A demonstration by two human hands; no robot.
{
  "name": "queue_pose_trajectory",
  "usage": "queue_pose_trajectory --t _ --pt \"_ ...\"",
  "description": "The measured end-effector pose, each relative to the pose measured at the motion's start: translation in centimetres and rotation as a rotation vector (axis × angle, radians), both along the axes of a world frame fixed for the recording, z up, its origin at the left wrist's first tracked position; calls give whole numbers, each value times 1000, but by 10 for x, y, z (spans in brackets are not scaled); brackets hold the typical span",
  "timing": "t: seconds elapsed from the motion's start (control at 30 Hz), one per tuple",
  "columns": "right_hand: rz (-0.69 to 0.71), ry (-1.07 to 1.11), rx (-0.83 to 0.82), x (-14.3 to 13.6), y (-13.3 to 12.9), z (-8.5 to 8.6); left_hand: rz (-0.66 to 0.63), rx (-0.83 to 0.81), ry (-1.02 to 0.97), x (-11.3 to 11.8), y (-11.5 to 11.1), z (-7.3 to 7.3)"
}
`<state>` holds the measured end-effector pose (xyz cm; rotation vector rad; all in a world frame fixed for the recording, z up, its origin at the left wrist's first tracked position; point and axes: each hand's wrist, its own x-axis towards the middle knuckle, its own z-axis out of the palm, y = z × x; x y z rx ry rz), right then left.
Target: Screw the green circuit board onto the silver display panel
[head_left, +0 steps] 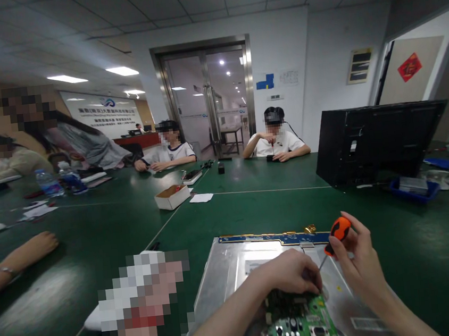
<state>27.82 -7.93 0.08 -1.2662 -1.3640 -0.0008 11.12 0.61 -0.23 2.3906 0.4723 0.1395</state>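
My right hand (358,261) grips the orange and black handle of a screwdriver (339,235). Its thin shaft slants down and left toward the fingertips of my left hand (295,273). Those fingers are pinched together at the upper edge of a green circuit board (305,322); what they hold, if anything, is hidden. The board carries capacitors and connectors and lies on a flat silver metal panel (216,281). Along the panel's far edge runs a narrow blue circuit strip (256,238), with a bit of gold foil (310,229) near its right end.
On the green table (105,223), a black monitor (378,144) stands at right beside a blue tray (415,189). A white box (172,197) lies ahead, and bottles (49,182) stand left. Another person's forearm (21,259) rests at left; several people are around the table.
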Motion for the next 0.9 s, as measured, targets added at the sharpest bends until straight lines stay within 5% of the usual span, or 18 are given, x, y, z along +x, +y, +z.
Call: queue_pose_trajectory --t 0.47,0.9 --pt "38 -292 173 -5 -4 7 10 -24 -13 0 0 0" --pt "71 -378 152 -9 -7 10 14 -19 -7 0 1 -1"
